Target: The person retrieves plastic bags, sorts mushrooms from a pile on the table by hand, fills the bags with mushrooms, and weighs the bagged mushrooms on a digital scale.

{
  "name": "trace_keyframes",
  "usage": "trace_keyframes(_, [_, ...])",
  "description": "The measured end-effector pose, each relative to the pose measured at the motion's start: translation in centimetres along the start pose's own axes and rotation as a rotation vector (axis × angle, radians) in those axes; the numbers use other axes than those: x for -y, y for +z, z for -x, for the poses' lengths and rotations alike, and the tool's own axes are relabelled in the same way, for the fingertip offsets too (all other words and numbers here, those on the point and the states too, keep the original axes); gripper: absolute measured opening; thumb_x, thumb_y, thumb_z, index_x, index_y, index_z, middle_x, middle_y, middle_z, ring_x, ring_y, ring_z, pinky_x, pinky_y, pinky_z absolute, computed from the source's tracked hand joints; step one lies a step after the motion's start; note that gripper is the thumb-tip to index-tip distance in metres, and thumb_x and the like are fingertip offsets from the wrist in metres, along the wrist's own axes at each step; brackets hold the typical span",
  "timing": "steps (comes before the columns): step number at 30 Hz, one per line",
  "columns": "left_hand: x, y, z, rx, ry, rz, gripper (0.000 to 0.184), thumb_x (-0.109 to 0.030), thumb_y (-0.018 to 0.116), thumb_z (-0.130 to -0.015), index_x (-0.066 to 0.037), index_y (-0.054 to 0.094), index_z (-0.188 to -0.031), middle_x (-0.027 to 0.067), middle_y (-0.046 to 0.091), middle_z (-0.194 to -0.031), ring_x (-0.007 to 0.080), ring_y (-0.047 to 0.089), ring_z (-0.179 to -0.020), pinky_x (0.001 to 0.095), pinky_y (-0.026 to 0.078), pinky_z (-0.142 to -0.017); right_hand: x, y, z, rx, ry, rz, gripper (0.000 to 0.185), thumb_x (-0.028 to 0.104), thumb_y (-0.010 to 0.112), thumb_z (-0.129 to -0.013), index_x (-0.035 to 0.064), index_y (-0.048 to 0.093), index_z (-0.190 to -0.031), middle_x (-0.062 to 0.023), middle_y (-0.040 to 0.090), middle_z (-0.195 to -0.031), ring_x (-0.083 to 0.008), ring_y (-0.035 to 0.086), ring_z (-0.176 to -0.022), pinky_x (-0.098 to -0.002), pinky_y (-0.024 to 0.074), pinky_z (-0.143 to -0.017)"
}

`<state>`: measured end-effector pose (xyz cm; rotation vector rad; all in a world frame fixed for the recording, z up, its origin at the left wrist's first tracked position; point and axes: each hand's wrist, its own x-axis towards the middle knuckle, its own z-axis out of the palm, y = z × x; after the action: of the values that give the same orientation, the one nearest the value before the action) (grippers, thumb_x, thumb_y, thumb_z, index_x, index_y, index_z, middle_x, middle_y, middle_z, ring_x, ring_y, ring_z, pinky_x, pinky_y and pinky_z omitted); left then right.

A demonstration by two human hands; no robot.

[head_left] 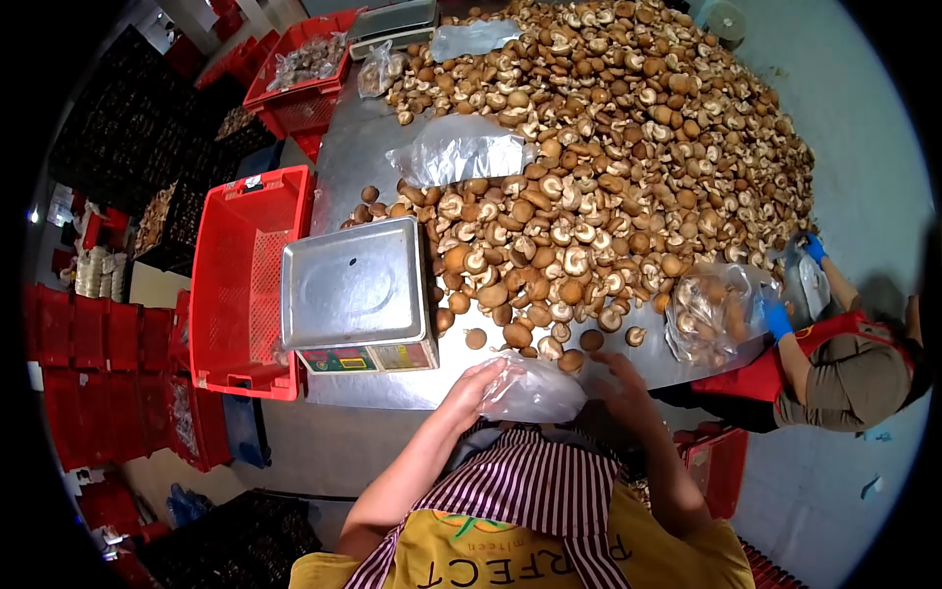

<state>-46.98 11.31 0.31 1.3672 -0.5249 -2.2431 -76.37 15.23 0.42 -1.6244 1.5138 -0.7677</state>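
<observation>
My left hand (469, 391) grips the left side of a clear plastic bag (535, 389) at the table's front edge. The bag looks empty and loosely spread. On its right side my right hand (620, 385) is raised with its fingers apart, near or at the bag; whether it touches the plastic is unclear. Just beyond the bag lie loose brown mushrooms (517, 335), part of a large pile (608, 147) over the steel table (392, 391). A scale (355, 285) with a bare metal pan stands to the left of my hands.
An empty red crate (245, 285) is left of the scale. Another red crate (304, 69) holds bagged mushrooms. A stack of flat plastic bags (463, 150) lies on the pile's edge. At right, a co-worker in blue gloves (778, 319) handles a filled bag (708, 312).
</observation>
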Motion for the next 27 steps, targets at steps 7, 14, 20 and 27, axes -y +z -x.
trace_keyframes(7, [0.3,-4.8,0.6,-0.168,0.129,0.379,0.045,-0.048,0.058,-0.094,-0.007,0.065,-0.112,0.0061,0.066,-0.091,0.0178,0.064,-0.081,0.0344,0.055,-0.071,-1.1,-0.1,-3.1,0.833,0.395,-0.341,0.028,0.026,0.061,-0.092,0.0003,0.065,-0.102,-0.0097,0.063,-0.104,-0.0207,0.059,-0.098,-0.0333,0.0466,-0.087])
trace_keyframes(14, [9.9,-6.6,-2.6,0.089,-0.111,0.840,0.049,-0.044,0.049,-0.099,-0.003,0.057,-0.123,0.0153,0.063,-0.118,0.0313,0.059,-0.111,0.0479,0.047,-0.099,-0.4,2.1,1.2,0.083,0.592,-1.853,0.038,0.036,0.056,-0.096,0.0057,0.058,-0.118,-0.0124,0.063,-0.115,-0.0268,0.059,-0.109,-0.0475,0.0432,-0.099])
trace_keyframes(20, [12.3,-5.7,-3.9,0.062,-0.163,1.045,0.051,-0.041,0.031,-0.105,-0.002,0.047,-0.134,0.0164,0.058,-0.128,0.0305,0.055,-0.119,0.0474,0.042,-0.106,-11.8,6.2,6.6,-0.347,0.961,-1.776,0.029,0.031,0.052,-0.098,0.0076,0.061,-0.113,-0.0083,0.064,-0.098,-0.0239,0.061,-0.094,-0.0404,0.0479,-0.091])
trace_keyframes(27, [8.0,-6.0,-10.9,-0.271,-0.035,0.814,0.047,-0.037,0.025,-0.106,-0.003,0.050,-0.126,0.0160,0.065,-0.112,0.0289,0.064,-0.102,0.0445,0.054,-0.092,-8.5,5.8,-1.9,-0.344,0.951,-1.506,0.025,0.036,0.055,-0.097,0.0130,0.063,-0.101,-0.0001,0.064,-0.079,-0.0162,0.061,-0.072,-0.0337,0.0515,-0.065])
